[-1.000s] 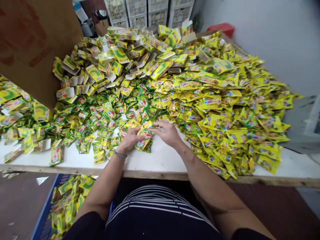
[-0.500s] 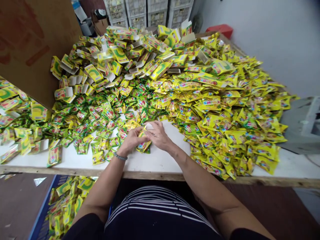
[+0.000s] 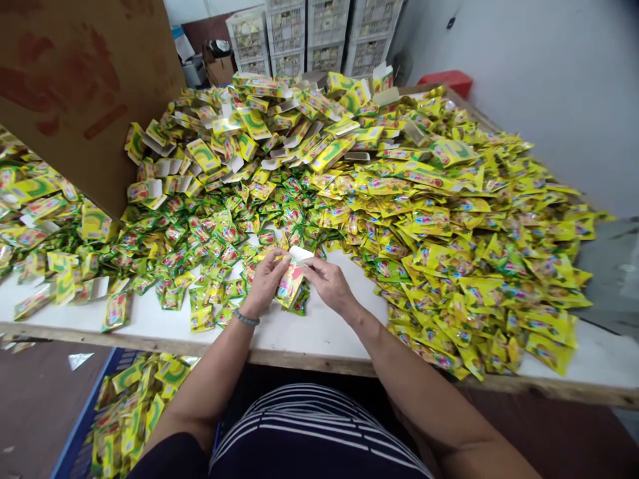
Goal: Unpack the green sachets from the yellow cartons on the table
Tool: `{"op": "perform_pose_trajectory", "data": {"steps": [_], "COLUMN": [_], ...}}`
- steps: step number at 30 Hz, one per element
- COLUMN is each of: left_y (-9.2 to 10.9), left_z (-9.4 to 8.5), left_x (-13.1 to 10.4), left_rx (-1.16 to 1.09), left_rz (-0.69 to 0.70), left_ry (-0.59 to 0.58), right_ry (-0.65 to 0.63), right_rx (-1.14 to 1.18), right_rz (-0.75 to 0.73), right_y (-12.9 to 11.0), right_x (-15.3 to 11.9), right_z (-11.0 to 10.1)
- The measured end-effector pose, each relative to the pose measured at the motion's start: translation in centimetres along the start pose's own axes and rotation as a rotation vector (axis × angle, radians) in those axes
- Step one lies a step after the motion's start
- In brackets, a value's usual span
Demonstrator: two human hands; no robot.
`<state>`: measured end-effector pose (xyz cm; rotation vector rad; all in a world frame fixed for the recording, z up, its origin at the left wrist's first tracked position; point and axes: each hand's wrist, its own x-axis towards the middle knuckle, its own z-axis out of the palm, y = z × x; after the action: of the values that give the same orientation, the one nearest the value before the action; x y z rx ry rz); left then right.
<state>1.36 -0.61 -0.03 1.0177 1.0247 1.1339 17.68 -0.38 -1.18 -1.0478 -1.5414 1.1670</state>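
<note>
Between my two hands is a small yellow printed carton (image 3: 289,285), tilted, its white end flap (image 3: 300,253) standing up at the far end. My left hand (image 3: 267,283) grips the carton's left side, thumb and fingers closed. On the other side my right hand (image 3: 327,283) pinches it near the flap. What lies inside the carton is hidden. Small green sachets (image 3: 212,266) are scattered to the left and beyond my hands. A large heap of yellow sachets (image 3: 449,246) rises to the right.
Open cartons (image 3: 259,123) are piled at the back of the white table (image 3: 319,332). A big cardboard box (image 3: 84,100) stands at left. Below the edge, a blue crate (image 3: 82,426) holds filled-looking yellow cartons. White crates (image 3: 284,30) are stacked behind; a grey metal surface (image 3: 612,273) is at right.
My hands have drawn slightly apart, showing more of the carton's front and its raised white flap. The whole view has shifted a little.
</note>
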Motion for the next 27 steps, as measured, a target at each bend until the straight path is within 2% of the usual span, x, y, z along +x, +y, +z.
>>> {"op": "perform_pose_trajectory", "data": {"steps": [2,7,11,13,17,23,27], "left_y": [-0.1,-0.3,-0.5,-0.6,-1.0,-1.0,-0.6], "left_z": [0.1,0.5,0.1,-0.2,-0.4,-0.3,-0.4], "left_x": [0.0,0.1,0.2,0.3,0.5,0.6,0.4], "left_rx": [0.009,-0.026,0.022,0.023,0.025,0.016,0.036], "left_rz": [-0.027,0.014,0.078,0.083,0.059,0.062,0.055], "left_ry": [-0.010,0.007,0.092,0.138,0.156,0.151,0.145], "right_ry": [0.017,0.154,0.074,0.054,0.103,0.169,0.148], "right_rx": [-0.028,0.167,0.015,0.008,0.074,0.404,0.374], "right_rz": [0.017,0.068,-0.039,-0.064,0.039,0.254,0.256], "right_y": [0.2,0.3,-0.5,-0.7,0.0,0.7,0.9], "right_x": [0.0,0.3,0.3,0.3,0.5,0.8,0.7], "right_z": [-0.1,-0.6,-1.1,-1.0,-0.4,-0.1,-0.7]}}
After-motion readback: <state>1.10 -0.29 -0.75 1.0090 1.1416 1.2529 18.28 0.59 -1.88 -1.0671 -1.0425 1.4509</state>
